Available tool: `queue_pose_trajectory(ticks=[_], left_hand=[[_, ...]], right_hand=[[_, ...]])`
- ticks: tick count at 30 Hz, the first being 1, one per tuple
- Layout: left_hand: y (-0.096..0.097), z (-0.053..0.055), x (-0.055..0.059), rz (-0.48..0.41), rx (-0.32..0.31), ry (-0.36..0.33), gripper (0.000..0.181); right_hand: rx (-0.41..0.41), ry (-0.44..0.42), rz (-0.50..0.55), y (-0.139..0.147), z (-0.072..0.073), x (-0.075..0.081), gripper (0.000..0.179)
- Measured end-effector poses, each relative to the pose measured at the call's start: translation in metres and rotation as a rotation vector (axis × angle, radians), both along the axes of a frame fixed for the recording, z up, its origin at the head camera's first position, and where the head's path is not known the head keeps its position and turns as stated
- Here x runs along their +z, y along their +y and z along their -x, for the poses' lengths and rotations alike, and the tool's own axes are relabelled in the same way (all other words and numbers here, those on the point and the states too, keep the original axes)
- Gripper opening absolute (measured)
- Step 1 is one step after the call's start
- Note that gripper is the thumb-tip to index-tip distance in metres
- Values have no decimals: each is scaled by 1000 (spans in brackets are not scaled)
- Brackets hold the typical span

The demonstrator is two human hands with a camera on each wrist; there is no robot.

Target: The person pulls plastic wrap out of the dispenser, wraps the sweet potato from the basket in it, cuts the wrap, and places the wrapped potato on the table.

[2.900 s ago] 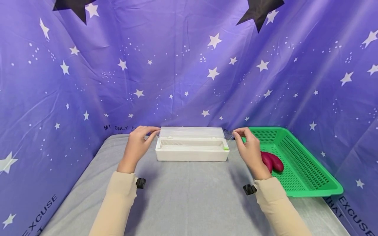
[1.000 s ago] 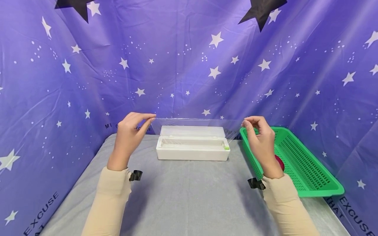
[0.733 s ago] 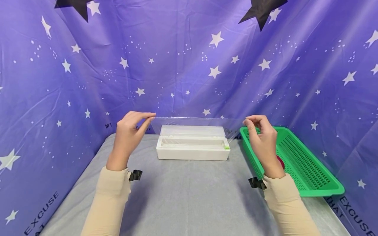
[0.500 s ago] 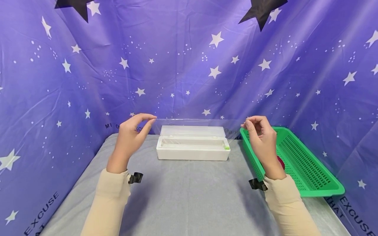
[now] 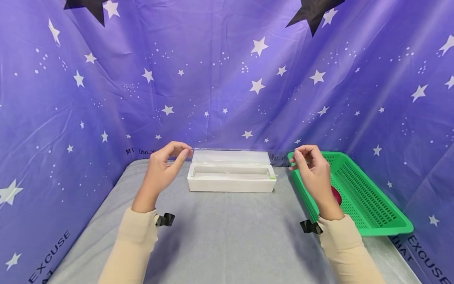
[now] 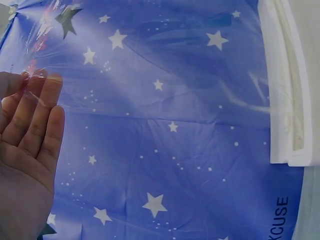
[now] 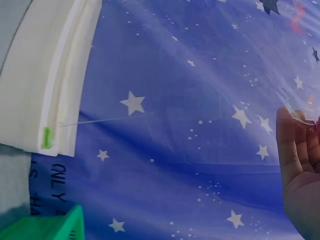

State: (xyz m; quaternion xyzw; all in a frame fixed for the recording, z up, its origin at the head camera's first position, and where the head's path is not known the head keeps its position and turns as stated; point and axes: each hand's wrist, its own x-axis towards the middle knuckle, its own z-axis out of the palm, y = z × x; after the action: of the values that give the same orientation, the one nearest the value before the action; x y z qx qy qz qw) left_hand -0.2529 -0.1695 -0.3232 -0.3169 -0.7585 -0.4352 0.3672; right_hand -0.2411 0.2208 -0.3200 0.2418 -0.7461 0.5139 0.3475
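Clear cling film (image 5: 230, 149) is stretched between my two hands, its top edge a thin shiny line above a white cling film dispenser box (image 5: 230, 186). My left hand (image 5: 161, 173) pinches one corner between thumb and fingers; the left wrist view shows film (image 6: 42, 92) lying over the fingertips. My right hand (image 5: 315, 177) pinches the opposite corner, and the film (image 7: 295, 114) bunches at its fingers in the right wrist view. The film runs down toward the box. The box's translucent lid (image 5: 230, 157) stands raised at the back, and a green slider (image 5: 272, 177) sits at its right end.
A green plastic basket (image 5: 376, 197) stands on the right, partly behind my right hand. Inside, a dark red object (image 5: 335, 195) is mostly hidden by the wrist. Grey cloth (image 5: 227, 236) covers the table, and a purple star-print curtain (image 5: 213, 79) hangs around it.
From beside the box, both hands rose and moved apart, drawing the film up. In the last half second they have come down a little, the left also shifting right, and the film's top edge has dropped.
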Motion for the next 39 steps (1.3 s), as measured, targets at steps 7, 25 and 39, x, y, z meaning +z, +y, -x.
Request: queue_pose_trajectory(ticks=[7, 25, 39], left_hand=[[0, 3, -10, 10, -3, -66, 11], [-2, 3, -70, -4, -69, -345, 8], [-9, -4, -97, 43, -120, -536, 7]], right_hand=[[-18, -95, -8, -8, -11, 1, 11], [15, -289, -31, 15, 6, -64, 11], [29, -337, -75, 19, 0, -98, 9]])
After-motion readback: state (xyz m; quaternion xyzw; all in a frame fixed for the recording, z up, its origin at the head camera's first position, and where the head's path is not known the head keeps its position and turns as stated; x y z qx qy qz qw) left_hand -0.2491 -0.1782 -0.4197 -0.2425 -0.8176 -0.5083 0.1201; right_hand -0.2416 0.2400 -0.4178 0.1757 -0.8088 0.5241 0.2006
